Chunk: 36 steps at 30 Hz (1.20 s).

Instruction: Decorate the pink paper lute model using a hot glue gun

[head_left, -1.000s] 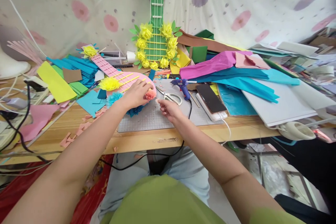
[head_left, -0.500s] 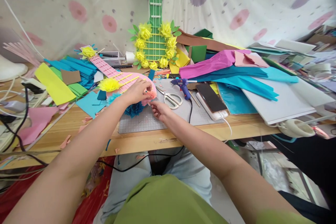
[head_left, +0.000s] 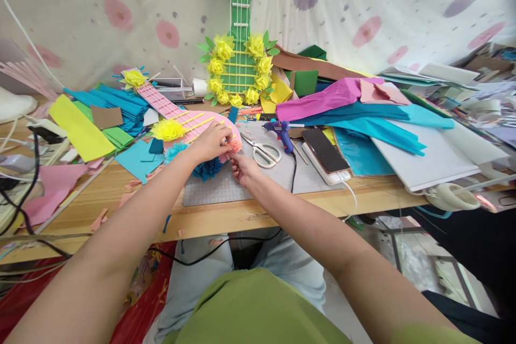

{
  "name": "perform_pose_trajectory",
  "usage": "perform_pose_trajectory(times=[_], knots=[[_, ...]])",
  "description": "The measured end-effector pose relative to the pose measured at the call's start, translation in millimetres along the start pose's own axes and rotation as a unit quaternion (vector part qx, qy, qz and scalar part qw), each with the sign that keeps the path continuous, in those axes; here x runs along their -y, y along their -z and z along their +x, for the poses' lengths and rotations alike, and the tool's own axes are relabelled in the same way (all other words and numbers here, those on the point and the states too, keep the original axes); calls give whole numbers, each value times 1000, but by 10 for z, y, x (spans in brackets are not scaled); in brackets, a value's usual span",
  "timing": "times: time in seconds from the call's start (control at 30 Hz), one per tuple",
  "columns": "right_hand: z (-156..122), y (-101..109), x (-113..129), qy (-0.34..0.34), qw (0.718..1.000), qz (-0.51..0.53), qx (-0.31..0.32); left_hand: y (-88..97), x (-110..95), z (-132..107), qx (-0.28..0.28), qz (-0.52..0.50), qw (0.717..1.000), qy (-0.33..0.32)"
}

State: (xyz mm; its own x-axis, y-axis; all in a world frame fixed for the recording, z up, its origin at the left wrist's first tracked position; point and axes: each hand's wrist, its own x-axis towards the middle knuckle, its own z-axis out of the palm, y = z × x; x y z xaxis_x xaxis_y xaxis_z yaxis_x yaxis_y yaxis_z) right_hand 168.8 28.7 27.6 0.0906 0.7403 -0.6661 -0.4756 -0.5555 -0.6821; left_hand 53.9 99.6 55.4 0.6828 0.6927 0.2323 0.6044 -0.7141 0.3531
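A pink paper guitar (head_left: 177,113) lies on the wooden table (head_left: 282,207), with a yellow paper flower (head_left: 167,129) and blue paper flowers (head_left: 205,168) on its body. My left hand (head_left: 209,142) is closed on a small salmon-pink paper flower (head_left: 234,146) at the guitar's right edge. Just below the flower, my right hand (head_left: 242,166) pinches at it with its fingers curled. Both hands work over a grey cutting mat (head_left: 258,177).
Scissors (head_left: 262,151), a blue glue gun (head_left: 281,132) and a phone (head_left: 322,150) lie right of my hands. A green paper guitar with yellow flowers (head_left: 240,64) leans against the backdrop. Coloured paper sheets (head_left: 355,110) are piled right and left. Cables (head_left: 24,193) run at left.
My right hand has moved left and up from the mat to the salmon flower, meeting my left hand, which has stayed on the flower.
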Motion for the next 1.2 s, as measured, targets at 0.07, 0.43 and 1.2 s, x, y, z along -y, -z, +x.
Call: perform_pose_trajectory(times=[0.07, 0.43, 1.2], knots=[[8, 5, -3, 0, 1000, 15, 0, -8, 15, -3, -3, 0, 1000, 1], [-97, 83, 94, -25, 996, 75, 43, -14, 5, -132, -1, 29, 999, -27], [-17, 228, 90, -21, 993, 66, 92, 30, -36, -62, -16, 83, 996, 5]])
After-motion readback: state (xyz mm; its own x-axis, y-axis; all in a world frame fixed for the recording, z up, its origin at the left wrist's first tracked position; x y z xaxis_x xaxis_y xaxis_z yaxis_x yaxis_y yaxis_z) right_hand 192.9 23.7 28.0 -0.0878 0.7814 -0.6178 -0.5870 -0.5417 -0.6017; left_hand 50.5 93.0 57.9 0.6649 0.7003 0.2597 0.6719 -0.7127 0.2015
